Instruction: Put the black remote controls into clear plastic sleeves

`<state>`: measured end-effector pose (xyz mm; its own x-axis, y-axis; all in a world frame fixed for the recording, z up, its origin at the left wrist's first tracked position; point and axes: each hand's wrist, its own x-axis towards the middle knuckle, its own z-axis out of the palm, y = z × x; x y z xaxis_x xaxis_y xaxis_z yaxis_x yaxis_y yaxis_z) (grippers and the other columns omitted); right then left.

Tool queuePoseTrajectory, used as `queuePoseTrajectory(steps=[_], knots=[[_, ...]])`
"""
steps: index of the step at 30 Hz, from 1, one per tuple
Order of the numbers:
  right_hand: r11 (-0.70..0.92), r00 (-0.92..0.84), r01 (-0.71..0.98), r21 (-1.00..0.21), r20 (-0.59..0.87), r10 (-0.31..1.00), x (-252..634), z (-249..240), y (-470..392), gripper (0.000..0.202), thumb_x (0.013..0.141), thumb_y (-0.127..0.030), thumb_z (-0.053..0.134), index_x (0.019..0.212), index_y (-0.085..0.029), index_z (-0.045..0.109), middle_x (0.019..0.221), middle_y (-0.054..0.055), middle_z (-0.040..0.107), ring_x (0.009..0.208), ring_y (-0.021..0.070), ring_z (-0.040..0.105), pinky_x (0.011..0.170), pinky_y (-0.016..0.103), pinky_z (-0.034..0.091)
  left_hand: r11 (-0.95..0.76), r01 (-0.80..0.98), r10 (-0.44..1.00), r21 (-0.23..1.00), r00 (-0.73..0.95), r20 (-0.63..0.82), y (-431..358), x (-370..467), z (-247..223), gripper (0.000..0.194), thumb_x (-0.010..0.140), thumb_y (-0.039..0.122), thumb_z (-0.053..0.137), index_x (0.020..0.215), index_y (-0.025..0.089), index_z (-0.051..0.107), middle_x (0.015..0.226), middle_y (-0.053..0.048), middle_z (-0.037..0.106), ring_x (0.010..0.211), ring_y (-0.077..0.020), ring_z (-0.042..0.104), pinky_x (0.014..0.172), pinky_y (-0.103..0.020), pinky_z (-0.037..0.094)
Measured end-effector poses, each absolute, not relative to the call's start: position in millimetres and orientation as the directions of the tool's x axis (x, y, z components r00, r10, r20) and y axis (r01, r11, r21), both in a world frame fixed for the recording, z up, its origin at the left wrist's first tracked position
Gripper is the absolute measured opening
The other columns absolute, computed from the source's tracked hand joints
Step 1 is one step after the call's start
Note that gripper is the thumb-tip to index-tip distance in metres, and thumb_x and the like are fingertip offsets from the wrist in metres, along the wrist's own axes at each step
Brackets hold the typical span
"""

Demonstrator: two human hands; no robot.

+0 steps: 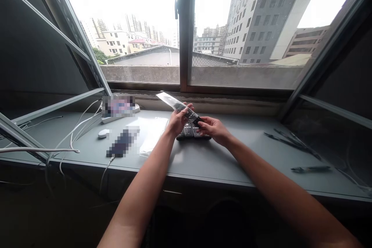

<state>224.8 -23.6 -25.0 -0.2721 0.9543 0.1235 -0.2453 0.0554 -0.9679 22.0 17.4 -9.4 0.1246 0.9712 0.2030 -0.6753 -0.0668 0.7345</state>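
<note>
Above the desk, both hands hold a black remote control [192,116], tilted, with a clear plastic bag [168,100] extending from its upper left end. The remote appears to be at least partly inside the bag; exactly how far I cannot tell. My left hand [178,121] is closed round the bag and the remote's upper part. At the lower right end, the fingers of my right hand [214,128] pinch the remote. Several black remotes [189,131] lie side by side on the desk just beneath my hands, partly hidden by them.
Left of my forearm lies a stack of clear bags [150,143]. Further left are a blurred-out phone [120,145], a white charger [103,134], a power strip [122,114] and white cables [75,128]. Dark cables [287,139] and a pen-like object [310,169] lie right.
</note>
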Motion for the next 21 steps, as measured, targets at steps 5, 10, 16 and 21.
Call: queuePoseTrajectory(steps=[5, 10, 16, 21], knots=[[0.074, -0.393, -0.239, -0.968, 0.166, 0.905, 225, -20, -31, 0.084, 0.078, -0.034, 0.102, 0.151, -0.021, 0.064, 0.121, 0.012, 0.085, 0.109, 0.0317, 0.084, 0.101, 0.05, 0.07, -0.059, -0.755, 0.983, 0.653, 0.069, 0.169, 21, 20, -9, 0.034, 0.096, 0.012, 0.076, 0.128, 0.02, 0.068, 0.143, -0.012, 0.074, 0.127, -0.0254, 0.074, 0.115, -0.045, 0.057], [0.205, -0.335, -0.186, -0.961, 0.258, 0.906, 222, -22, -30, 0.072, 0.078, -0.038, 0.101, 0.141, -0.021, 0.071, 0.123, 0.012, 0.084, 0.106, 0.033, 0.083, 0.085, 0.048, 0.073, -0.053, -0.626, 0.957, 0.778, 0.19, 0.219, 17, 26, -16, 0.036, 0.095, 0.023, 0.083, 0.129, 0.019, 0.071, 0.135, -0.014, 0.077, 0.122, -0.0295, 0.076, 0.106, -0.044, 0.06], [0.25, -0.231, -0.175, -0.952, 0.287, 0.93, 222, -25, -27, 0.074, 0.073, -0.04, 0.102, 0.137, -0.021, 0.071, 0.12, 0.012, 0.085, 0.104, 0.0314, 0.082, 0.084, 0.044, 0.071, -0.097, -0.455, 0.865, 0.885, 0.402, 0.301, 11, 27, -23, 0.056, 0.089, 0.032, 0.092, 0.14, 0.022, 0.07, 0.149, -0.016, 0.071, 0.125, -0.0318, 0.073, 0.104, -0.044, 0.058], [0.238, -0.219, -0.132, -0.962, 0.263, 0.94, 224, -19, -31, 0.065, 0.075, -0.047, 0.1, 0.129, -0.019, 0.075, 0.089, 0.006, 0.084, 0.075, 0.0242, 0.079, 0.079, 0.043, 0.069, -0.07, -0.431, 0.872, 0.899, 0.411, 0.265, 9, 28, -21, 0.057, 0.083, 0.027, 0.096, 0.135, 0.019, 0.073, 0.15, -0.018, 0.07, 0.124, -0.0323, 0.073, 0.106, -0.046, 0.057]])
